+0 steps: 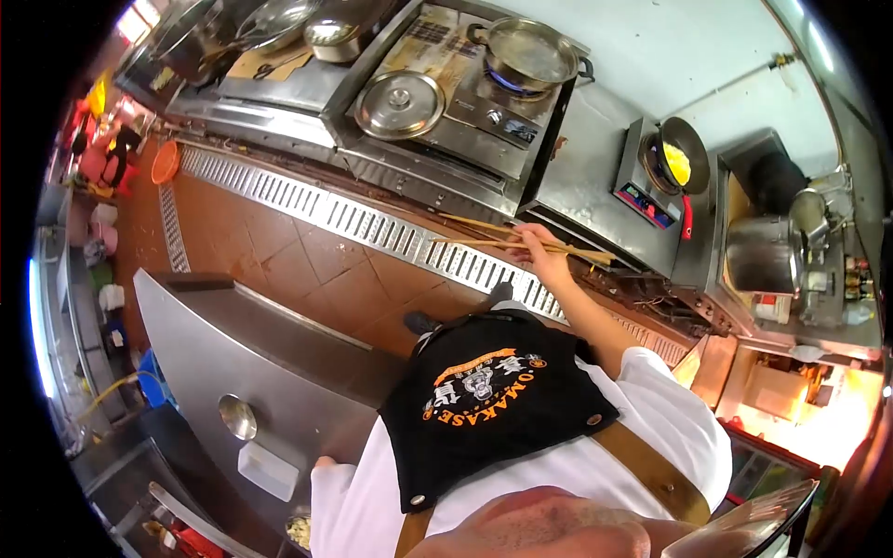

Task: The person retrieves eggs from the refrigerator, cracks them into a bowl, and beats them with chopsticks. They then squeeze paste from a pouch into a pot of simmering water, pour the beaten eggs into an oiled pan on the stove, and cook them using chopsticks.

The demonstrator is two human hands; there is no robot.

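Note:
My right hand is closed around several long wooden chopsticks, held roughly level over the floor in front of the stove counter. Their ends stick out on both sides of my fist. Only a small bit of my left hand shows past the white sleeve, beside the steel counter on the left; its fingers are hidden. Near it on that counter are a white rectangular container and a metal ladle or spoon. A black apron covers my front.
A two-handled pot stands over a blue flame. Beside it lies a round metal lid. A frying pan with yellow food sits on a small cooker, its red handle jutting outward. A drain grate crosses the tiled floor.

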